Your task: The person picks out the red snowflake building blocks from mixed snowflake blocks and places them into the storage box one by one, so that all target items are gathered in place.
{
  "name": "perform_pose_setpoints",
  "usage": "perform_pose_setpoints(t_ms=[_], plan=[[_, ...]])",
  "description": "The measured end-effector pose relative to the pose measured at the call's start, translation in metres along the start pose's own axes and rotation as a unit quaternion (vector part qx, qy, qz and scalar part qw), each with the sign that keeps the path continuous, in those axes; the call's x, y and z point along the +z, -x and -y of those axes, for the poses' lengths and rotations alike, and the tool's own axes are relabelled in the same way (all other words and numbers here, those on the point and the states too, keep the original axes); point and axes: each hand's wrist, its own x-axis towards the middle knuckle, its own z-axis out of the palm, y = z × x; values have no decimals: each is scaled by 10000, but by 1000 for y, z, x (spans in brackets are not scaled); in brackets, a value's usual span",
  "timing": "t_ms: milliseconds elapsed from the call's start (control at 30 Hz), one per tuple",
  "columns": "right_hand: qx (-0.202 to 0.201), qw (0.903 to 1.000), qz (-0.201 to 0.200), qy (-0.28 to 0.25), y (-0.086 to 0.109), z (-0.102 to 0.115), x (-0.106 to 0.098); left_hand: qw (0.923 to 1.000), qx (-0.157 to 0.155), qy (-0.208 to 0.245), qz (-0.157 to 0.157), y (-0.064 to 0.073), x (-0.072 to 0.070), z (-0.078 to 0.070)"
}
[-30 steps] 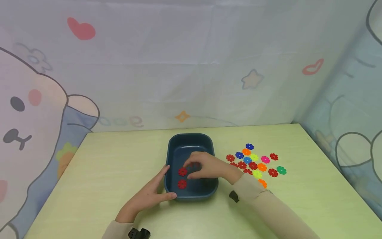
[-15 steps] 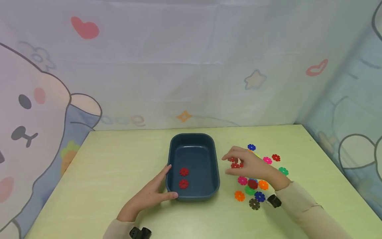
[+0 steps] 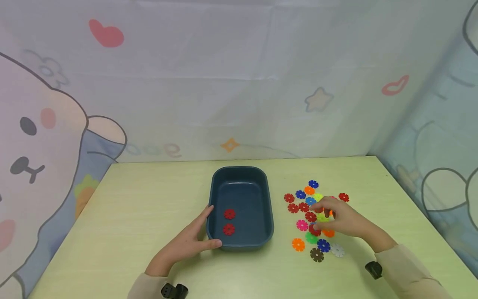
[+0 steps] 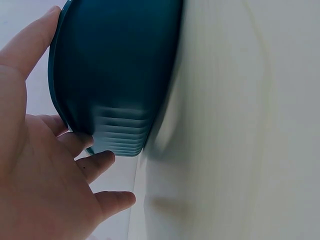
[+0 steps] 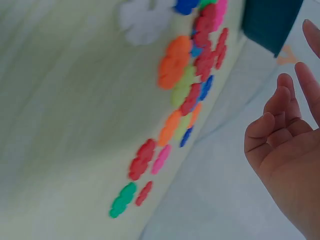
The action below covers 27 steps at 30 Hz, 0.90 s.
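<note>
Beige sleeves (image 3: 408,270) are worn on both arms. By the left hand (image 3: 184,246), its fingers stretched apart, a dark blue tray (image 3: 255,226) is touched along its left side, the thumb laid at its near left corner. The right hand (image 3: 343,219) is held over scattered discs (image 3: 310,216), its fingers loosely bent and thumb and forefinger parted; whether any disc is touched cannot be told.

Two red discs (image 3: 229,214) are seen inside the tray, toward its near left corner. The tray is set midway along the tabletop (image 3: 149,207), its far rim near the back edge. The scattered discs are spread between the tray and the tabletop's right edge. On the curtain (image 3: 194,83), pale lettering (image 3: 152,150) is printed beside a bear (image 3: 59,145), too faint to be read with certainty.
</note>
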Motion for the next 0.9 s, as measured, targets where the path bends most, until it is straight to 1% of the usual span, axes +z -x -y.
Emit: perform_pose_setpoints(t_ms=[133,300,467,700,900], plan=[[236,9994,231,-44,2,-14,3,10000,-14,-12,-1,0,-1,0],[391,9981,459,113,2,-27,11,10000,0,35,-5,1,-1,-1],[404,9968,660,209,2,-28,15,10000,15,18,-10,1,-1,0],[267,9967,728,252,0,-30,17,10000,65,23,13,1,0,1],[382,9952,829,338,-4,-31,20,10000,30,51,-22,1,0,1]])
